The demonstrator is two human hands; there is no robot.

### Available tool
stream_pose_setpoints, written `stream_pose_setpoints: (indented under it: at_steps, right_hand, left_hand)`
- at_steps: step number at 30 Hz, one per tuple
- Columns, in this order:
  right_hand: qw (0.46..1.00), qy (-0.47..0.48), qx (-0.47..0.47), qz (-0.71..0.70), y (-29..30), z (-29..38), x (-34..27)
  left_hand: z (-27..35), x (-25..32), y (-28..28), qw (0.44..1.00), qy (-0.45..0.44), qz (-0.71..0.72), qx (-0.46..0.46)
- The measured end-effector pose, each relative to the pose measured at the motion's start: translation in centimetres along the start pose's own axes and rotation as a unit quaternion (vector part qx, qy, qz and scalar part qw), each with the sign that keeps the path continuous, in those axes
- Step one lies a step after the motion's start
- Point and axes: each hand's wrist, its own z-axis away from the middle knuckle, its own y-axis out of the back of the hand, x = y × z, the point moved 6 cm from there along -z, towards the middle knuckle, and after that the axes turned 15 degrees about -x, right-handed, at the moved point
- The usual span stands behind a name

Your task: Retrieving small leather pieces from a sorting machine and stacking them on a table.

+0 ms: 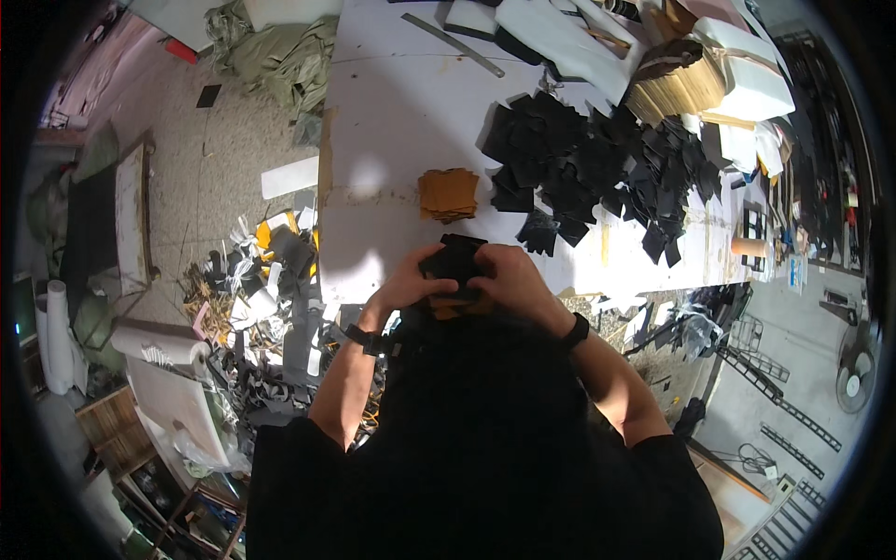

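Between my two hands, close to my body at the table's near edge, is a stack of black cut pieces [453, 260]. My left hand [413, 278] grips its left side, thumb across the front. On the right side, my right hand [511, 273] holds it with curled fingers. An orange-brown piece [462, 306] shows below the stack, partly hidden by my hands and shirt. Just beyond lies a small pile of orange-brown cut pieces [449, 194]. A large loose heap of black cut pieces [567, 154] spreads to the right; their material looks like leather or fabric.
A steel ruler [453, 45] lies on the white table [385, 126]. White foam-like pieces [560, 35] and a wrapped stack of tan sheets [675, 84] crowd its far right. Scrap offcuts [266, 287] cover the floor at left. An orange roll [749, 246] sits at the right end.
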Motion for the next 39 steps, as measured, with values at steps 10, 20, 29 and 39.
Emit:
stream_pose_setpoints:
  at_steps: [10,20,29,39]
  right_hand:
    - [0.998,-0.011,0.039,0.049,1.3,1.0,-1.6]
    - [0.998,-0.040,0.048,-0.016,2.2,0.8,-0.8]
    - [0.987,-0.151,0.043,-0.029,3.4,1.0,2.0]
    - [0.913,-0.134,0.201,-0.329,8.1,3.1,8.3]
  left_hand:
    - [-0.6,1.9,-0.9,0.995,0.037,0.074,-0.051]
    - [-1.6,2.4,-1.0,0.993,0.058,0.037,-0.093]
    - [-1.3,2.0,-0.8,0.991,0.061,-0.112,-0.048]
    - [0.5,3.8,-0.2,0.995,0.030,0.025,-0.089]
